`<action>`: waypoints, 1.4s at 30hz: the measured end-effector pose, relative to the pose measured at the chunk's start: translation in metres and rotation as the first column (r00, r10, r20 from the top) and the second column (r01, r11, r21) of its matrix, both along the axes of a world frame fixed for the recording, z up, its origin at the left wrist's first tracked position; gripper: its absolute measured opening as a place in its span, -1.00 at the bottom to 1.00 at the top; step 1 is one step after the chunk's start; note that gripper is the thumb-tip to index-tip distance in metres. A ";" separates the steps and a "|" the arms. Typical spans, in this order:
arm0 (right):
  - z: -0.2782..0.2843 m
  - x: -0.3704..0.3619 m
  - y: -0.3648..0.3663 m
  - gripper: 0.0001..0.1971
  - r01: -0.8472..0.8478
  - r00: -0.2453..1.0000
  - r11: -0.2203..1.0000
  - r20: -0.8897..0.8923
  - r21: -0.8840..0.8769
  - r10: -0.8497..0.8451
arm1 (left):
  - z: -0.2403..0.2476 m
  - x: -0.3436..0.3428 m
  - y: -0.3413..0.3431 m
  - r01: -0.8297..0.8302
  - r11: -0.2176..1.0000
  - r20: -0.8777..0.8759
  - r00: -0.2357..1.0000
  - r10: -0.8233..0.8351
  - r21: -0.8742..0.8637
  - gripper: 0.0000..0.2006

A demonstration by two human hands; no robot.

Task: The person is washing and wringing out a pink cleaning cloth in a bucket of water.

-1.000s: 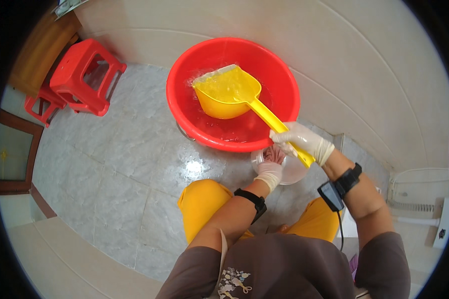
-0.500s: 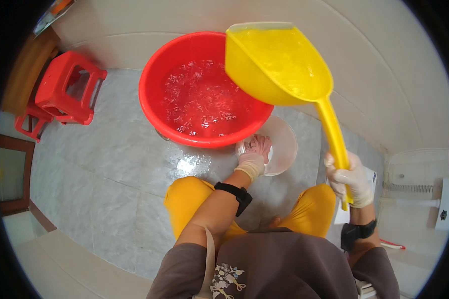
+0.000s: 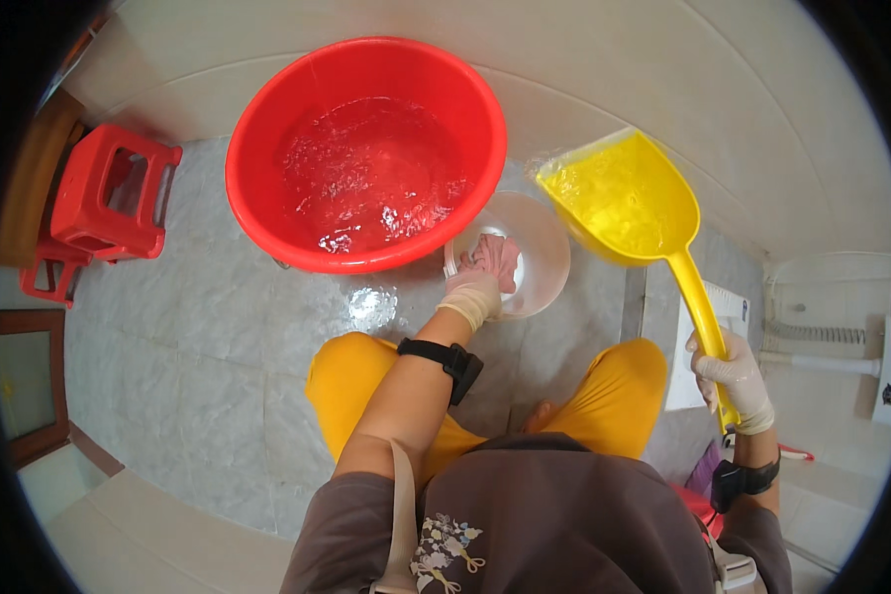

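Observation:
My right hand (image 3: 735, 380), in a thin pale glove, is closed around the handle of a yellow water scoop (image 3: 629, 193). Water fills the scoop, which is held in the air to the right of the translucent bucket (image 3: 549, 272). My left hand (image 3: 473, 291), gloved too, reaches over the bucket's near left rim and is closed on a pink cloth (image 3: 500, 259); some fingers are hidden. Beyond it stands a large red basin (image 3: 267, 213) with rippling water in it.
Red plastic stools (image 3: 114, 198) stand at the far left beside a wooden piece of furniture (image 3: 35, 178). A tiled wall (image 3: 604, 59) rises behind the basin. The grey tile floor (image 3: 198, 327) has a wet, shiny patch near the basin. At right runs a white pipe (image 3: 822, 363).
The water-filled scoop has moved from above the basin's right edge down and to the right. My left hand stays at the bucket with the cloth. The view has shifted slightly.

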State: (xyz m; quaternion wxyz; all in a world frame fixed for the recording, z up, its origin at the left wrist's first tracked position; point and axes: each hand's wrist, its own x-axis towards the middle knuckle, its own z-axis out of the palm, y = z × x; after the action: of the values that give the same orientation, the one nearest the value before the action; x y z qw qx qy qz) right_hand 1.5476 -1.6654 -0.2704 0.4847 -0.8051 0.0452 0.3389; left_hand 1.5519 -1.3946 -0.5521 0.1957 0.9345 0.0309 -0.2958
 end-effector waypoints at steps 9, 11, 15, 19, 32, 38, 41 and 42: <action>-0.026 -0.006 -0.019 -0.79 -0.023 0.993 0.980 -0.114 -0.199 0.001 | 0.012 0.010 0.004 -0.087 0.995 -0.233 0.970 0.071 -0.059 -0.41; -0.032 -0.007 -0.022 -0.79 -0.056 0.993 0.968 -0.111 -0.243 0.030 | 0.025 0.009 0.007 -0.023 0.992 -0.213 0.977 -0.004 -0.122 -0.42; -0.041 -0.004 -0.016 -0.77 -0.095 0.995 0.930 -0.069 -0.354 0.075 | 0.018 0.011 0.008 -0.060 0.994 -0.281 0.959 0.031 -0.095 -0.55; -0.054 -0.004 -0.023 -0.70 -0.250 0.924 0.781 0.099 -0.572 0.369 | 0.014 0.013 0.005 -0.030 0.994 -0.254 0.967 0.003 -0.102 -0.47; -0.086 -0.010 -0.013 -0.68 -0.152 0.519 0.263 0.150 -0.953 0.841 | 0.006 0.015 0.006 -0.027 0.992 -0.238 0.971 -0.003 -0.123 -0.55; -0.053 0.011 0.000 -0.76 -0.153 0.736 0.729 0.415 -0.667 0.534 | 0.017 0.013 0.008 -0.014 0.987 -0.306 0.951 -0.037 -0.163 -0.46; -0.029 0.020 0.045 -0.77 -0.112 0.884 0.867 0.350 -0.486 0.311 | 0.032 0.009 0.010 0.002 0.993 -0.261 0.965 -0.032 -0.114 -0.35; -0.027 0.025 0.057 -0.77 -0.126 0.860 0.897 0.405 -0.423 0.312 | 0.042 0.010 0.010 0.070 0.996 -0.232 0.969 -0.079 -0.046 -0.30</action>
State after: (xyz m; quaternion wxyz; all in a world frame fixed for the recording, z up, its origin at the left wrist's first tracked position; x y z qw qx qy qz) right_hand 1.5725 -1.6081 -0.2975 0.2726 -0.9406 -0.1001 0.1757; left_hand 1.5619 -1.3850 -0.5102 0.1972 0.8897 0.0132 -0.4115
